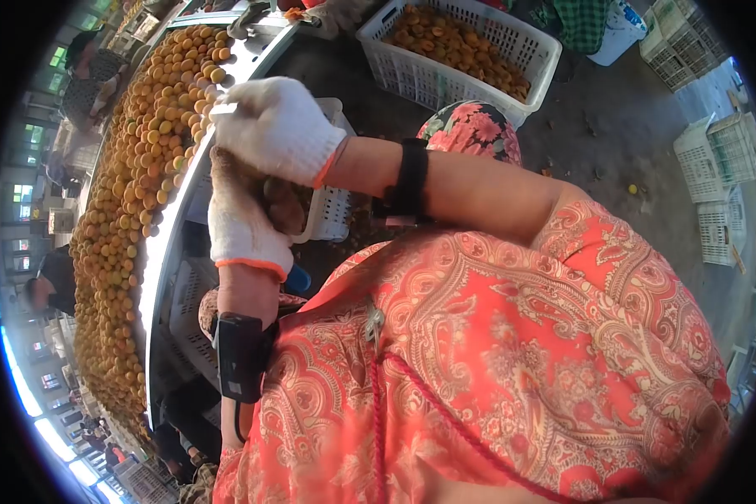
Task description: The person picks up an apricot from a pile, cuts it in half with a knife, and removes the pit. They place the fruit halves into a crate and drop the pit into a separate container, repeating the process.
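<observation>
My right hand [281, 126], in a white knit glove with an orange cuff, is closed, its fingers curled at the edge of the metal table [172, 223]. A small pale thing shows at its fingertips; I cannot make out what. Just below it, touching it, is my left hand [245, 223], in a similar glove with brown-stained fingers. Those fingers are bent, and whatever lies between them is hidden. A long heap of orange-yellow apricots [134, 160] covers the table beside both hands. Partly behind my hands stands a white plastic crate [334, 206].
Another white crate [546, 80] holds halved orange fruit [458, 46]. A white bucket [620, 38] is at the top right. Stacked crates [714, 160] line the right side. Other people [55, 277] are across the table. A flower-patterned knee [475, 130] is beside my right forearm.
</observation>
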{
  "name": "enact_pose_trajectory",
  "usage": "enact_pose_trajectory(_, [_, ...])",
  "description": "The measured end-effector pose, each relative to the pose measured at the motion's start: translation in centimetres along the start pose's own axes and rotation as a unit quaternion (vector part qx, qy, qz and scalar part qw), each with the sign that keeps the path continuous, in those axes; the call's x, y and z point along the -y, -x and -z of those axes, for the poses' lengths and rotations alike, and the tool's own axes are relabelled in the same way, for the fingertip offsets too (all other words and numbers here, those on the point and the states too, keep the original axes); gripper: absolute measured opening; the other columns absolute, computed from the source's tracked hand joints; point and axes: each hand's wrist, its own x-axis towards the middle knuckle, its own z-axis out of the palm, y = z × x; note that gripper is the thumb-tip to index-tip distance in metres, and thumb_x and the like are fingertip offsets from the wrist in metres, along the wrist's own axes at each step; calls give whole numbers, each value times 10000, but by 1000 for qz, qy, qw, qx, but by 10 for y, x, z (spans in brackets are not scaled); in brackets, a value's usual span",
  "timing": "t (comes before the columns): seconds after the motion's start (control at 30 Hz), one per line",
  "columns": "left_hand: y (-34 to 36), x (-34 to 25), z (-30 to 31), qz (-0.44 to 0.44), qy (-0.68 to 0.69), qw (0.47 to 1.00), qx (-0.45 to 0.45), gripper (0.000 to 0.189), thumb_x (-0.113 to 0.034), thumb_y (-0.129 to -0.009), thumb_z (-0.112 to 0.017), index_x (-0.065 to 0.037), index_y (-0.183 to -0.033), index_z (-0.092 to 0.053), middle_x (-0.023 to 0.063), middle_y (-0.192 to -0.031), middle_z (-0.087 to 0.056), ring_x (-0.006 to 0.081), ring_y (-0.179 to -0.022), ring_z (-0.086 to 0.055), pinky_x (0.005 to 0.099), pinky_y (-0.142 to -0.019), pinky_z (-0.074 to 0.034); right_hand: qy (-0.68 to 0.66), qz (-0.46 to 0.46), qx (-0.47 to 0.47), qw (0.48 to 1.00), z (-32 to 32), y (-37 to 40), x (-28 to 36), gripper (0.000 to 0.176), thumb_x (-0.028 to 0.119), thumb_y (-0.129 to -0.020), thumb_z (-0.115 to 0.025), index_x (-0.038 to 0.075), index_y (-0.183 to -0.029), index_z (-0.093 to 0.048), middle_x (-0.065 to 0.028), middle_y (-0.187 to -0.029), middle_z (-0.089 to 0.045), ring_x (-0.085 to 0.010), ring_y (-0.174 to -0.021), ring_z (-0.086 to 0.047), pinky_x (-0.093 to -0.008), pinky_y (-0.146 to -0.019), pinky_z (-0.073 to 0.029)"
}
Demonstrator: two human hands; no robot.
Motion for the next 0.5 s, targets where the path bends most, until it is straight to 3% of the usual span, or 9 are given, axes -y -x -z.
enact_pose_trajectory(0.03, [2,1,0,0,-2,1000,2,401,-525,-963,-543,-128,-995,-588,1,-668,-539,116,-501,-492,245,-430,-375,-60,-82,5,995,8,-1,3,281,234,-879,-667,-42,-921,-691,-52,-712,-651,-80,-669,-565,-277,-614,-489])
enact_pose_trajectory(0.1, [6,6,-2,-252,-176,950,57,372,-305,-1004,-561,-82,-1300,-534,38,-894,-628,127,-616,-567,242,-523,-466,-61,-122,1,991,17,-3,11,283,251,-885,-663,-30,-894,-690,-36,-708,-644,-82,-662,-557,-275,-606,-483])
enact_pose_trajectory(0.13, [8,8,-3,-249,-177,950,59,372,-305,-1004,-561,-82,-1300,-534,38,-894,-628,127,-616,-567,242,-523,-466,-64,-164,2,984,19,-1,13,289,268,-892,-659,-18,-866,-689,-19,-705,-637,-84,-656,-549,-273,-599,-477])
enact_pose_trajectory(0.2, [14,8,-4,-311,-178,932,53,405,-157,-984,-582,-54,-1367,-499,57,-940,-646,119,-659,-579,242,-557,-471,-64,-175,12,982,16,3,15,328,324,-922,-652,1,-873,-677,-21,-719,-636,-94,-658,-561,-281,-581,-477])
enact_pose_trajectory(0.27, [19,0,5,-316,-184,928,71,448,-139,-975,-586,-41,-1398,-475,83,-982,-654,122,-692,-587,245,-590,-478,-201,-255,39,945,17,5,30,356,368,-949,-637,14,-953,-670,-33,-719,-625,-99,-679,-577,-302,-567,-483])
enact_pose_trajectory(0.3, [23,-3,5,-302,-149,938,87,434,-115,-964,-578,-28,-1379,-485,68,-981,-648,101,-680,-578,225,-584,-473,-228,-268,39,935,16,2,32,362,379,-964,-621,21,-1010,-645,-49,-704,-608,-118,-577,-575,-302,-478,-468])
enact_pose_trajectory(0.33, [26,-4,6,-286,-114,946,104,421,-91,-953,-570,-16,-1360,-495,54,-980,-643,79,-668,-568,205,-578,-469,-226,-269,42,935,18,4,35,362,379,-964,-621,21,-1010,-645,-49,-704,-608,-118,-577,-575,-302,-478,-468])
enact_pose_trajectory(0.43, [26,0,13,-285,-86,947,121,404,-104,-943,-583,-14,-1329,-504,71,-999,-642,88,-674,-575,212,-581,-476,-202,-306,59,929,32,11,46,354,383,-967,-612,29,-972,-623,-53,-671,-586,-141,-358,-482,-286,-313,-382])
enact_pose_trajectory(0.5, [26,-1,17,-285,-69,946,137,397,-108,-938,-591,-14,-1314,-506,76,-998,-641,92,-672,-575,216,-581,-479,-167,-277,85,943,36,17,49,350,378,-973,-608,29,-976,-623,-42,-674,-583,-123,-380,-486,-278,-329,-381])
